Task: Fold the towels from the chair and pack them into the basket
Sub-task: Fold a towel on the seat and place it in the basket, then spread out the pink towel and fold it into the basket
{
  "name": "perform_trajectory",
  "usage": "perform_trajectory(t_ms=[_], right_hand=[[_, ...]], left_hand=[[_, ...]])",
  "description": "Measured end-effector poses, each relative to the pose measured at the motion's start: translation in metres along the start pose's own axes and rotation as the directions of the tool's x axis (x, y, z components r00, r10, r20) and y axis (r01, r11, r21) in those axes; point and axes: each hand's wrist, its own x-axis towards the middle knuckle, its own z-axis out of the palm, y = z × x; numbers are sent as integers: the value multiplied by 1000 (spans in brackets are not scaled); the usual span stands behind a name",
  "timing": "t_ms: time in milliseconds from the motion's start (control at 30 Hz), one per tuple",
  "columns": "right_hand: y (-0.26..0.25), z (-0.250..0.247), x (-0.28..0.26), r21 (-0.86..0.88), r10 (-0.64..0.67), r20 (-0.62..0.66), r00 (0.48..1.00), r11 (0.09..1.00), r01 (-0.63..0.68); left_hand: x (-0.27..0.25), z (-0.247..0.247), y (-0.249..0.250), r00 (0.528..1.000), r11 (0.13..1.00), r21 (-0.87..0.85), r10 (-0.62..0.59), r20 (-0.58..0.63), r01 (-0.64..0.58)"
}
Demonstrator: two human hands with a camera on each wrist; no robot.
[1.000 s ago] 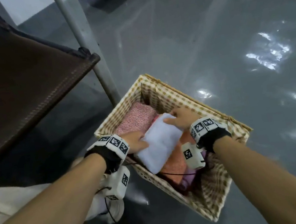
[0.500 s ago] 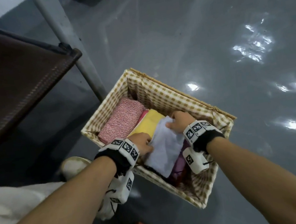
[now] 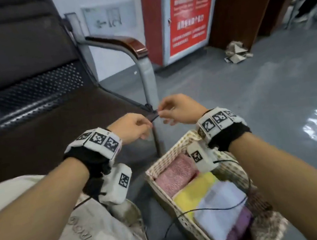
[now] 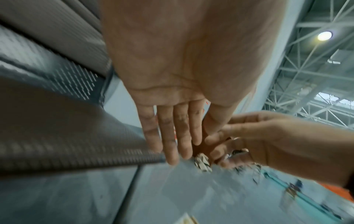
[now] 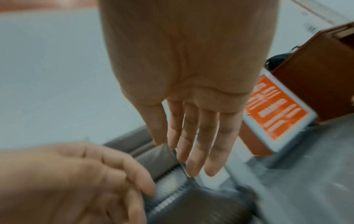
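Observation:
The checked wicker basket (image 3: 168,156) stands on the floor at lower right. Folded towels lie side by side in it: a pink one (image 3: 175,174), a yellow one (image 3: 195,193), a white one (image 3: 223,213) and a purple one (image 3: 239,228) under it. My left hand (image 3: 134,126) and right hand (image 3: 176,109) hover close together above the basket, in front of the chair seat's front corner. Both hold nothing. The left wrist view shows the left fingers (image 4: 178,144) straight, and the right wrist view shows the right fingers (image 5: 193,144) straight. No towel is visible on the brown chair seat (image 3: 53,135).
The chair's metal armrest (image 3: 121,43) and leg rise just behind my hands. A red sign cabinet (image 3: 185,13) stands by the wall, crumpled cardboard (image 3: 236,51) lies on the grey floor beyond. My knee in light trousers (image 3: 78,234) is left of the basket.
Both hands let go of the white towel and rose out of the basket to the chair's front corner. The head view tilted up, so the chair back and wall now show.

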Motion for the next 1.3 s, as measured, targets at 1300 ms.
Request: perform_trajectory(t_ms=[1300], right_hand=[[-334, 513, 157, -184, -463, 765, 448, 509, 841]], left_hand=[[-326, -214, -395, 613, 550, 273, -720, -324, 790]])
